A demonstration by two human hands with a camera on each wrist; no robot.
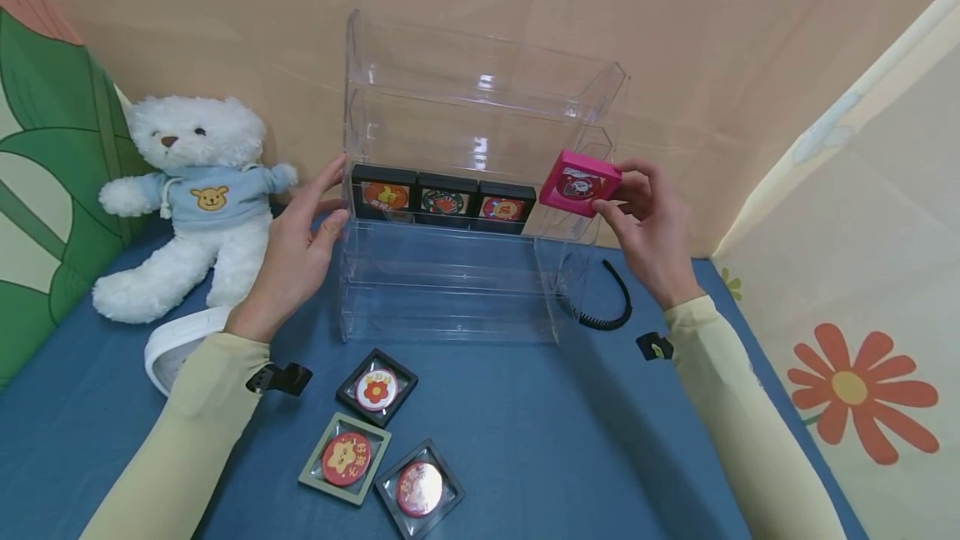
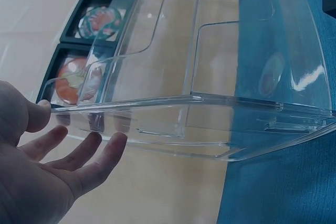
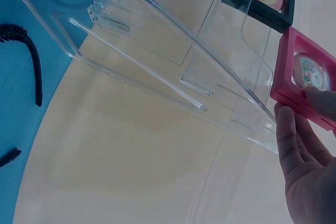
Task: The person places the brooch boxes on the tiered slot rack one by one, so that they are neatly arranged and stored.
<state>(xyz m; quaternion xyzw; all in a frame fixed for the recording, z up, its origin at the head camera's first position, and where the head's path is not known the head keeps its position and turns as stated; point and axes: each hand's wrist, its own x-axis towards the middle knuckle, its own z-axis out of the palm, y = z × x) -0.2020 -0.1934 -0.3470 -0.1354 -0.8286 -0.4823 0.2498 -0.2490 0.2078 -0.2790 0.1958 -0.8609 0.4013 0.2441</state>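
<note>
A clear tiered display rack [image 1: 450, 261] stands at the back of the blue surface. On one of its middle shelves, three black framed badges sit side by side: an orange one [image 1: 385, 194], a dark green one [image 1: 446, 201] and a red one [image 1: 504, 207]. Between thumb and fingers, my right hand [image 1: 654, 227] pinches a pink framed badge [image 1: 580, 182], tilted at the right end of that row. My left hand [image 1: 296, 252] touches the rack's left side; in the left wrist view its fingers [image 2: 84, 158] are spread along the clear side panel.
In front of the rack lie a black framed badge [image 1: 377, 387], a green framed one [image 1: 346, 458] and a grey framed one [image 1: 420, 489]. A white teddy bear [image 1: 210, 198] and a white band [image 1: 180, 344] are at the left. A black coiled hairband [image 1: 621, 307] lies right of the rack.
</note>
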